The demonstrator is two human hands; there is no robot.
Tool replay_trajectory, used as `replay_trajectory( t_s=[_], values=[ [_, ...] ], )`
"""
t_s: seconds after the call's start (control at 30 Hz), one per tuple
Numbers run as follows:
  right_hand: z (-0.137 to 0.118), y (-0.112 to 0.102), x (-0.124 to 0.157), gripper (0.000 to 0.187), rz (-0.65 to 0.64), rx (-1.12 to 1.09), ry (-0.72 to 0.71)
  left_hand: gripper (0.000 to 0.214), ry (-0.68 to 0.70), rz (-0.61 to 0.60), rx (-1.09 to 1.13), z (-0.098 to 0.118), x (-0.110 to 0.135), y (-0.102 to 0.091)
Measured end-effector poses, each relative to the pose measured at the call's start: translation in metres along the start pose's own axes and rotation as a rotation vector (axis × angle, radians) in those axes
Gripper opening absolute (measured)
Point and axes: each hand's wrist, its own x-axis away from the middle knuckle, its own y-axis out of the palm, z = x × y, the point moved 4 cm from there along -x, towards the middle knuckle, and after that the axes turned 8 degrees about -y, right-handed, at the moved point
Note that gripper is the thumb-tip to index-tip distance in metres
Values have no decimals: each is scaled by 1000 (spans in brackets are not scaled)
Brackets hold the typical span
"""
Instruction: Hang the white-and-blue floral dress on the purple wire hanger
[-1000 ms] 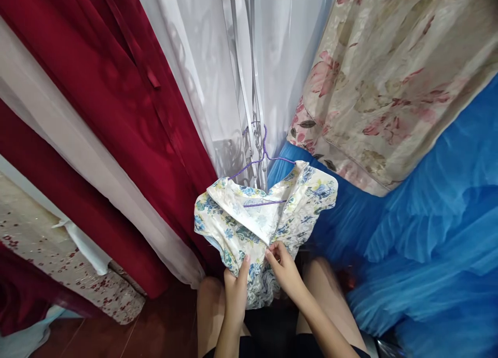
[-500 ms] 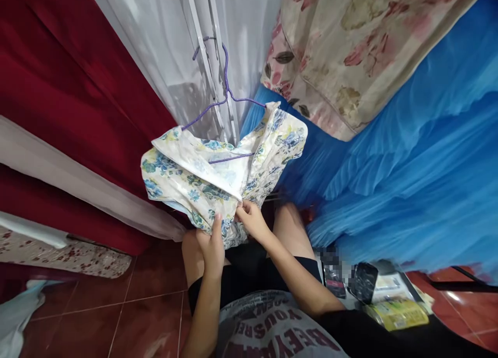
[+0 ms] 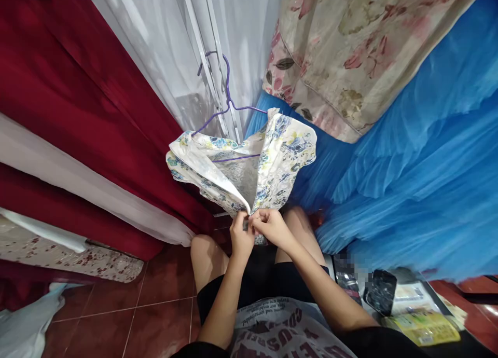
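Observation:
A white sleeveless garment [image 3: 286, 148] with a blue and yellow flower print hangs from a purple hanger [image 3: 229, 94]. The hanger's hook goes round a white metal bar [image 3: 213, 31]. Down the front, the garment gapes in a V, and both hands meet at the bottom of it. My left hand [image 3: 241, 237] pinches the left front edge. Close against it, my right hand [image 3: 271, 227] has its fingers closed on the other front edge. Whether a button or other small fastener lies between the fingertips is hidden.
Dark red cloth [image 3: 97, 119] hangs on the left, beside white fabric [image 3: 148, 62]. A floral cloth [image 3: 342, 62] and blue pleated fabric [image 3: 408, 192] hang on the right. A black plastic-wrapped item [image 3: 381, 291] and a yellow packet [image 3: 426, 327] lie at lower right, above red floor tiles [image 3: 163, 280].
My left hand has moved up and right from the garment's lower left side to meet my right hand at the front opening. The garment's left side has swung inward, narrowing the gap.

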Motion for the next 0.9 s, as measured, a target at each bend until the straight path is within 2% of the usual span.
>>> replay_trajectory(
  t_s=[0.13, 0.23, 0.37, 0.43, 0.53, 0.6, 0.63, 0.7, 0.73, 0.77, 0.83, 0.9],
  values=[
    [-41, -19, -32, 19, 85, -18, -60, 9, 47, -129, -102, 18, -4, 1],
    [-93, -31, -70, 20, 150, -36, -178, 14, 85, -290, -304, 34, 1, 6],
    [-163, -24, -109, 25, 134, -40, -364, 25, 121, -433, -534, 50, 8, 8],
    [-183, -17, -117, 26, 138, -46, -416, 28, 142, -509, -598, 53, 9, 5],
    [-188, -12, -114, 21, 169, -91, -466, 21, 211, -609, -564, 62, -2, -7],
    [-180, -12, -108, 17, 168, -107, -450, 16, 238, -558, -449, 77, -24, -25],
    [-176, -13, -105, 15, 161, -102, -440, 19, 236, -466, -362, 87, -41, -37],
    [-171, -15, -99, 15, 151, -70, -435, 35, 226, -177, -155, 111, -79, -67],
    [-170, -16, -97, 15, 146, -49, -443, 40, 255, -41, -74, 124, -97, -80],
    [-171, -17, -95, 15, 137, -25, -455, 41, 317, 32, -41, 138, -113, -89],
    [-173, -17, -95, 16, 119, 27, -478, 29, 471, 61, -49, 165, -137, -95],
    [-170, -17, -99, 19, 127, 82, -481, 20, 604, 34, -95, 185, -151, -93]
  ],
)
